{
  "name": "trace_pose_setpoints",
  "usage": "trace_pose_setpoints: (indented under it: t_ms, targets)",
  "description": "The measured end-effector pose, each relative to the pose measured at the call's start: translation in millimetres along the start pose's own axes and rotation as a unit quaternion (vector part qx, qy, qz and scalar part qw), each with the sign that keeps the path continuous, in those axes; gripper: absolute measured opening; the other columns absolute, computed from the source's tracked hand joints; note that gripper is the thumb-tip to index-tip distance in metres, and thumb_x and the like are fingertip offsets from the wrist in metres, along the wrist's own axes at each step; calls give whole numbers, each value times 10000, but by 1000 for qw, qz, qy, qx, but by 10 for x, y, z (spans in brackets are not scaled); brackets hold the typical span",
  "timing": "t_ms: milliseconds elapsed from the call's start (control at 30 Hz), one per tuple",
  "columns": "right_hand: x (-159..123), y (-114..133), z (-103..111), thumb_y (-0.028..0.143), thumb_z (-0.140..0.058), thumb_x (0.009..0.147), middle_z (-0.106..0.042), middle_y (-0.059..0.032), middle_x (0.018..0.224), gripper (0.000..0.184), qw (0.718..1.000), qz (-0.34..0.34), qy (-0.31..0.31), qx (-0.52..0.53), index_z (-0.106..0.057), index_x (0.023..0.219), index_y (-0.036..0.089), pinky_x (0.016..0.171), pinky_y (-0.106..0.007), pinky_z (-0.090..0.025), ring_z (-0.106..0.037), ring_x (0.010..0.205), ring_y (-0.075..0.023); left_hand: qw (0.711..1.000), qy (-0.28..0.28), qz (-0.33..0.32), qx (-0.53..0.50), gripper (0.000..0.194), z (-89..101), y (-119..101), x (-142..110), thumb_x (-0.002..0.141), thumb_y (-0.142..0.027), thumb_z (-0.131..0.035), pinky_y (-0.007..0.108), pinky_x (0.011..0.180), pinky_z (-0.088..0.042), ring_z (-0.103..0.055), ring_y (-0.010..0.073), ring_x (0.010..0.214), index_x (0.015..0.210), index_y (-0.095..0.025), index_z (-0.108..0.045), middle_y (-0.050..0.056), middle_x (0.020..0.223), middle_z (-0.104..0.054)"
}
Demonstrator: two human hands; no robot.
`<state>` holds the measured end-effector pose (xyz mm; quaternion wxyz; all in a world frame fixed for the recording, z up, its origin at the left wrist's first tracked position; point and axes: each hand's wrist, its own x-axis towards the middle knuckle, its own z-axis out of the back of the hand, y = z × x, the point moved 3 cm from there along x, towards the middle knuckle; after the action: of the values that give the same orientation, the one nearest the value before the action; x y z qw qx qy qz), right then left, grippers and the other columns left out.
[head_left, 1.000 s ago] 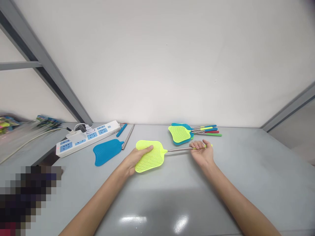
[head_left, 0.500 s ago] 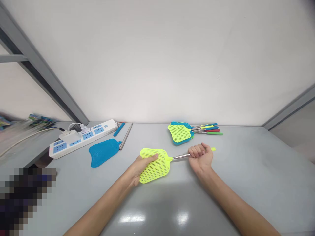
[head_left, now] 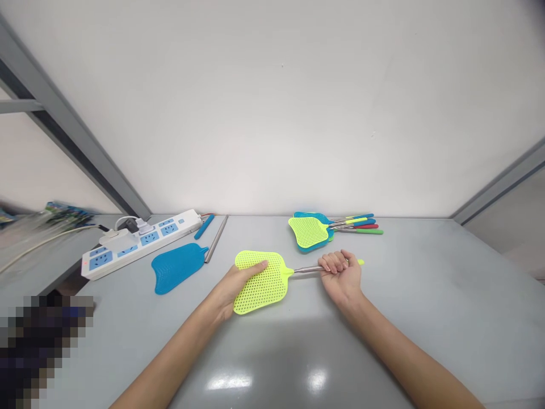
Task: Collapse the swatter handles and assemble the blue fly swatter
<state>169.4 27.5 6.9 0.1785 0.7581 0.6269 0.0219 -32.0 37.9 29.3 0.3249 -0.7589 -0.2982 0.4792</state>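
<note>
A yellow-green fly swatter (head_left: 268, 287) with a perforated head lies level between my two hands, above the grey table. My left hand (head_left: 232, 287) pinches the left side of its head, thumb on top and fingers hidden beneath. Around the metal shaft and grip my right hand (head_left: 341, 275) is wrapped in a fist, and a bit of the yellow grip end sticks out to its right. Beyond my hands lies a stack of fly swatters (head_left: 310, 233) with blue and yellow heads, their coloured handles pointing right.
At the left sit a blue swatter head (head_left: 179, 267), a loose metal rod (head_left: 217, 238) and a blue grip (head_left: 204, 226). Behind them a white power strip (head_left: 145, 244) holds plugs and cables. A wall (head_left: 289, 113) closes off the table's back edge.
Both hands and the yellow-green fly swatter have shifted slightly left and the view has moved a little. The grips on it look the same.
</note>
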Motion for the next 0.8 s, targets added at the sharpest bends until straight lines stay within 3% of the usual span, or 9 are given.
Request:
trace_pose_setpoints:
  t_ms: [167, 300, 567, 800]
  targets:
    - [16, 42, -45, 193, -406, 696, -181, 67, 364, 358, 1000, -5, 4, 8, -125, 474, 178, 369, -210, -263, -215, 348, -72, 1000, 8, 3, 3, 431, -14, 34, 30, 631, -355, -629, 333, 675, -502, -605, 236, 802, 992, -137, -544, 129, 940, -623]
    - [25, 56, -44, 193, -402, 699, -194, 69, 370, 343, 1000, 0, 1, 0, -142, 475, 177, 372, -207, -268, -228, 347, -67, 999, 8, -35, 22, 429, -23, 18, 9, 636, -368, -621, 323, 701, -492, -602, 224, 811, 998, -153, -537, 120, 968, -615]
    - [40, 67, 4, 175, -379, 712, -160, 76, 374, 347, 995, 46, -9, -85, -120, 481, 174, 364, -204, -264, -221, 329, -54, 985, -58, -125, 101, 387, -103, -72, -78, 609, -410, -620, 323, 678, -486, -613, 222, 755, 887, -144, -577, 102, 881, -647]
    - [30, 59, 18, 176, -377, 705, -146, 83, 372, 337, 998, 45, -36, -36, -122, 484, 177, 346, -189, -252, -214, 319, -50, 980, -67, -146, 115, 369, -138, -51, -87, 613, -403, -616, 340, 677, -484, -613, 222, 736, 863, -134, -572, 105, 877, -645]
